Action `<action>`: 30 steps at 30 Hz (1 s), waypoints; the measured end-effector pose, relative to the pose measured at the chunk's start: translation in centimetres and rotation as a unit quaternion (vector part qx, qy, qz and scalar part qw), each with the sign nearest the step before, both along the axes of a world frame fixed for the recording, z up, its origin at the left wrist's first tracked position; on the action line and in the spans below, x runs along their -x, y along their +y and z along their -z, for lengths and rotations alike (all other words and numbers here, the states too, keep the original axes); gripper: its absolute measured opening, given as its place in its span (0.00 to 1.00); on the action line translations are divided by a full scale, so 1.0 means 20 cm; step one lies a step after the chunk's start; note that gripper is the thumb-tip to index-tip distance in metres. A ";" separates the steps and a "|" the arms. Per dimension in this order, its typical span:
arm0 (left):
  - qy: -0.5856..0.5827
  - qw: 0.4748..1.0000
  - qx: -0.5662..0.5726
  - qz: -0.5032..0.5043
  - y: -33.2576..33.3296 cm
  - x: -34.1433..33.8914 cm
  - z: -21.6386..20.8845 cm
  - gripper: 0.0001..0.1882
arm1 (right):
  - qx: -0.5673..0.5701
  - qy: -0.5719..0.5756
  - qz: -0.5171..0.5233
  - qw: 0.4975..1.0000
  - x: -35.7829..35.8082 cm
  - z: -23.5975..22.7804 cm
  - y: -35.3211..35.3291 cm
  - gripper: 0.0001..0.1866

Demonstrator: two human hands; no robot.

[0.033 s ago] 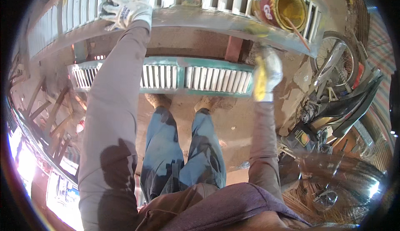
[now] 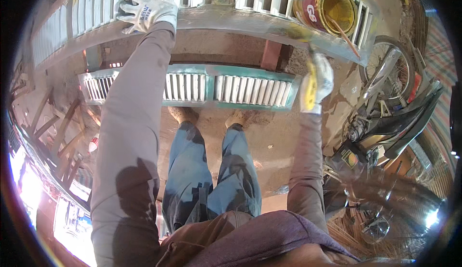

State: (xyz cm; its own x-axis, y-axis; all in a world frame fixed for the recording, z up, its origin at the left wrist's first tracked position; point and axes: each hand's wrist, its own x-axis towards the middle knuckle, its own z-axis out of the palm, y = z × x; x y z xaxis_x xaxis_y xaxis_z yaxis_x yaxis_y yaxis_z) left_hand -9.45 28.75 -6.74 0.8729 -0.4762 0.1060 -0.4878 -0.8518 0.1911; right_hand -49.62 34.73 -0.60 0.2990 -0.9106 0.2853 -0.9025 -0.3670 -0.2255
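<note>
My left hand (image 2: 150, 11), in a white glove with dark fingertips, lies spread on the white slats of a long louvered shutter (image 2: 226, 19) at the top. My right hand (image 2: 321, 83), also gloved, is closed around what looks like a yellow-handled paintbrush (image 2: 310, 82). Its dark far end points at the shutter's near edge, close to a yellow smear; whether it touches there I cannot tell. A red-and-yellow paint can (image 2: 308, 8) lies tilted on the shutter's right end, its open mouth facing me. A thin stick (image 2: 344, 37) leans out of the can.
A second louvered shutter (image 2: 255, 91) with a green frame lies lower, in front of my feet. At right stands a motorcycle (image 2: 385, 108), its wheel near the shutter's end. Wooden pieces (image 2: 57, 137) are stacked at left. A reddish post (image 2: 270, 55) shows beneath the upper shutter.
My right hand has shifted slightly right with the yellow-handled paintbrush. My left hand stays on the slats with almost no movement.
</note>
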 end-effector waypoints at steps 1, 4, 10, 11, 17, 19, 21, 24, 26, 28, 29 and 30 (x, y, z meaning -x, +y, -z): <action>-0.005 1.000 -0.008 -0.003 0.00 -0.01 0.01 0.46 | 0.009 0.016 0.030 0.999 0.04 -0.01 -0.06 0.16; 0.002 1.000 -0.010 -0.011 -0.03 0.02 0.02 0.46 | -0.084 0.104 0.117 0.984 -0.04 0.02 -0.05 0.20; -0.012 1.000 -0.024 -0.009 -0.04 -0.04 0.04 0.46 | 0.000 -0.010 -0.112 0.994 -0.13 -0.02 -0.12 0.22; -0.023 0.999 -0.038 -0.011 -0.04 -0.06 0.06 0.46 | 0.029 0.000 -0.121 0.992 -0.14 -0.03 -0.17 0.23; 0.009 1.000 -0.002 -0.007 -0.04 -0.01 -0.01 0.45 | 0.024 0.103 -0.185 0.977 -0.10 0.09 -0.34 0.17; 0.025 1.000 0.010 0.002 -0.05 0.02 -0.04 0.45 | 0.023 0.104 -0.180 0.978 -0.10 0.13 -0.33 0.17; 0.019 1.000 0.001 0.001 -0.04 0.01 -0.04 0.45 | 0.009 0.107 -0.187 0.977 -0.13 0.14 -0.30 0.15; 0.011 1.000 -0.003 -0.003 -0.03 -0.02 0.00 0.46 | -0.070 0.110 -0.205 0.970 -0.14 0.15 -0.13 0.16; 0.010 1.000 -0.009 -0.009 -0.04 -0.03 0.04 0.46 | -0.087 0.114 -0.270 0.952 -0.10 0.14 -0.05 0.16; 0.021 1.000 0.019 -0.008 -0.06 0.00 -0.02 0.46 | -0.071 0.041 -0.233 0.969 -0.08 0.09 -0.02 0.18; 0.021 1.000 0.019 -0.008 -0.08 0.00 -0.01 0.46 | -0.038 0.002 -0.202 0.979 -0.05 0.08 -0.04 0.18; 0.015 1.000 0.010 -0.011 -0.05 0.00 -0.02 0.46 | -0.013 -0.043 -0.173 0.984 -0.01 0.07 -0.05 0.18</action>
State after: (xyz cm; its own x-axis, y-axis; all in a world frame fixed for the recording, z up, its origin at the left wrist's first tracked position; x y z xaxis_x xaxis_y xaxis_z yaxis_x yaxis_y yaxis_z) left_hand -9.39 27.70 -6.40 0.8860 -0.4549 0.0894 -0.4629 -0.8579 0.2228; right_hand -49.47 33.81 -2.05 0.5681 -0.7663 0.3001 -0.7021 -0.6415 -0.3089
